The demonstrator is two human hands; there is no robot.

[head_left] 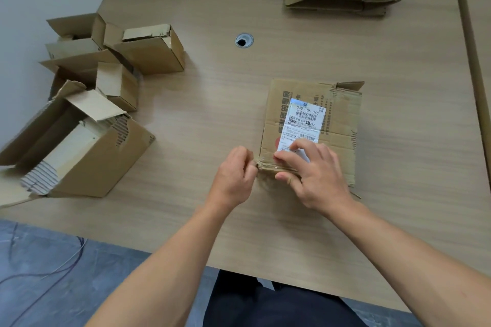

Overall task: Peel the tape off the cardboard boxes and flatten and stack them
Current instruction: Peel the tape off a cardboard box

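Left hand [233, 175] pinches barely visible clear tape [263, 161]; right hand [316, 175] clamps box [340, 119] edge.

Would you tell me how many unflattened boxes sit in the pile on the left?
5: large box nearest, small box behind it, middle box, rear-left box, rear-right box; others may be hidden.
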